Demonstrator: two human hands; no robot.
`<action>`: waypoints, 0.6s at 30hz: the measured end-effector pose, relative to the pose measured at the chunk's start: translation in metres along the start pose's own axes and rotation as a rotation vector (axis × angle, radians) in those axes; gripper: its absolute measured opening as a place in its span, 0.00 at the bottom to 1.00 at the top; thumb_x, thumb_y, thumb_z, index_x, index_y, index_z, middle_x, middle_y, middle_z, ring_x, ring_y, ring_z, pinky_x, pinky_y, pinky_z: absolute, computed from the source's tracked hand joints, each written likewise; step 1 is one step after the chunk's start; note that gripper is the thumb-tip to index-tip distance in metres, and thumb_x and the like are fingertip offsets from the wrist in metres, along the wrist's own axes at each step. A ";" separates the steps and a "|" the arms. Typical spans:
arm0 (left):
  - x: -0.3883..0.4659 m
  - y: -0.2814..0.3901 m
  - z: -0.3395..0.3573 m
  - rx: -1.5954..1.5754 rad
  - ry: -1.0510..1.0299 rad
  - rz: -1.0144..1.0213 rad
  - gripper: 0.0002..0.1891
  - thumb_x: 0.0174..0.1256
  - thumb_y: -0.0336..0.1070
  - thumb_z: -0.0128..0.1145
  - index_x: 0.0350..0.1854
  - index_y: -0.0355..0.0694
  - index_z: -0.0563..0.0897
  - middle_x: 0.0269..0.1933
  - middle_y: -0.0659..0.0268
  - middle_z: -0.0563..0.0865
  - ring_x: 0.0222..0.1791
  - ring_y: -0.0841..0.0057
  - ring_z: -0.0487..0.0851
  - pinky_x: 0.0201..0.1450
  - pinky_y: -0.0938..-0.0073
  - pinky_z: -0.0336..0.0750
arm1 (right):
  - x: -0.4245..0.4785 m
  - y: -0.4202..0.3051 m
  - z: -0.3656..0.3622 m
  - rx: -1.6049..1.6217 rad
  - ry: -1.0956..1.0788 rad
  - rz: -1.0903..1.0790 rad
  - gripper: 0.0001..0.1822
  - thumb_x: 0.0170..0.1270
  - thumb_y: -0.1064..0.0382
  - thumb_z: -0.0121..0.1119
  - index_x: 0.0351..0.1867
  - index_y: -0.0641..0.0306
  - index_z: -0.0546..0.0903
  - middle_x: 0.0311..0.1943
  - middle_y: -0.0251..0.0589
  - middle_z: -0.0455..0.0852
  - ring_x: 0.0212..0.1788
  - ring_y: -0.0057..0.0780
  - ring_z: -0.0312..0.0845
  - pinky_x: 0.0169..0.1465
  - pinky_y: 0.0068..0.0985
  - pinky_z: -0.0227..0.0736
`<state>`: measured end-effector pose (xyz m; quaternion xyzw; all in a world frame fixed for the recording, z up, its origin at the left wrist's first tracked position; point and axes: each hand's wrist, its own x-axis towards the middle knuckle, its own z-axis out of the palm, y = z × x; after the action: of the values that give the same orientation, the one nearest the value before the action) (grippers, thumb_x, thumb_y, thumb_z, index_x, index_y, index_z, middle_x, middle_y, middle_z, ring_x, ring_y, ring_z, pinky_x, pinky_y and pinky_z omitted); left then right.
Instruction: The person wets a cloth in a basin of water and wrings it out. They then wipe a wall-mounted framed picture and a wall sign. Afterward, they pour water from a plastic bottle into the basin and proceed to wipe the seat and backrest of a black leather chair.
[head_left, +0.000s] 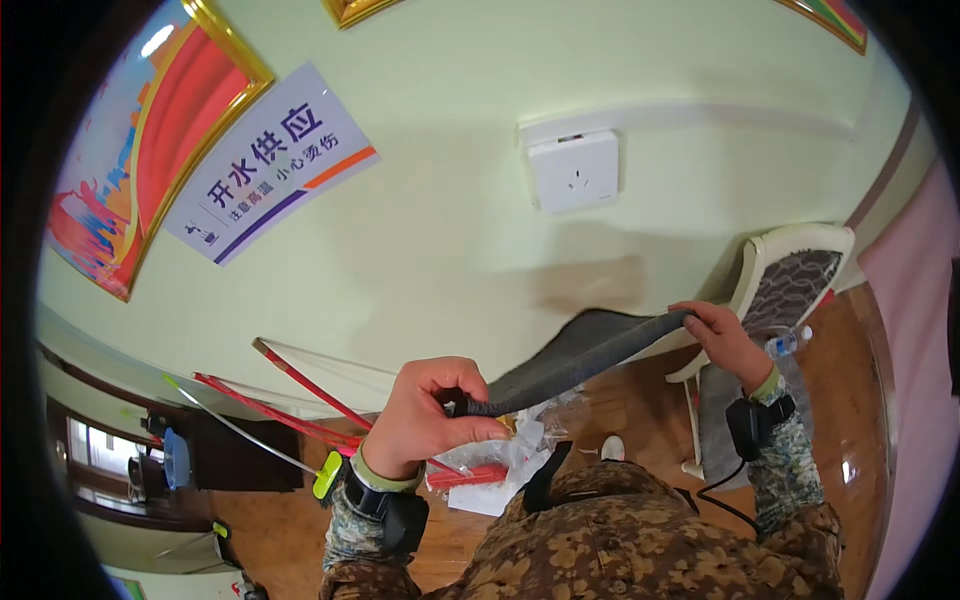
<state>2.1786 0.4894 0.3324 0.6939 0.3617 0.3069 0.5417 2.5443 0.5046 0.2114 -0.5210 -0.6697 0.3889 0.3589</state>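
Note:
A dark grey cloth (577, 360) is stretched between my two hands in front of the pale green wall. Its near-left corner is pinched between the thumb and fingers of my left hand (431, 416). My right hand (724, 337) grips the other end, higher and to the right, beside the chair's backrest. The cloth sags a little and its upper edge bulges up in the middle. Both wrists carry black strapped devices, and a cable runs from the right one.
A white-framed chair (799, 281) with a patterned back stands right, a plastic bottle (787, 343) on its seat. Below lie clear plastic bags (525, 442) and a red dustpan or brush head (480, 476). Red handles (307, 379) and a green broom (328, 476) lean left. A socket (576, 172) sits on the wall.

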 end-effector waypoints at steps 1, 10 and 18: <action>0.005 0.002 0.002 -0.035 0.041 -0.005 0.13 0.41 0.26 0.71 0.22 0.38 0.75 0.22 0.74 0.75 0.24 0.90 0.70 0.25 0.86 0.63 | 0.009 0.005 -0.002 0.004 -0.028 -0.045 0.14 0.66 0.66 0.46 0.49 0.67 0.76 0.36 0.31 0.80 0.39 0.17 0.71 0.43 0.19 0.67; 0.025 -0.010 -0.007 -0.485 0.246 0.008 0.10 0.50 0.30 0.65 0.28 0.39 0.74 0.27 0.74 0.76 0.28 0.88 0.71 0.32 0.86 0.65 | 0.050 0.035 -0.022 0.959 -0.151 0.077 0.16 0.67 0.56 0.48 0.41 0.68 0.76 0.35 0.33 0.80 0.40 0.19 0.75 0.46 0.19 0.70; 0.070 -0.057 0.014 -0.509 0.500 -0.182 0.06 0.56 0.31 0.61 0.31 0.37 0.77 0.26 0.71 0.79 0.26 0.86 0.74 0.31 0.84 0.70 | 0.060 -0.021 0.003 0.694 -0.015 0.339 0.18 0.67 0.53 0.48 0.43 0.68 0.76 0.33 0.35 0.80 0.33 0.23 0.78 0.31 0.28 0.78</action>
<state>2.2189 0.5489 0.2765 0.4054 0.4554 0.4978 0.6168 2.5209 0.5590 0.2338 -0.4689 -0.4052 0.6502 0.4397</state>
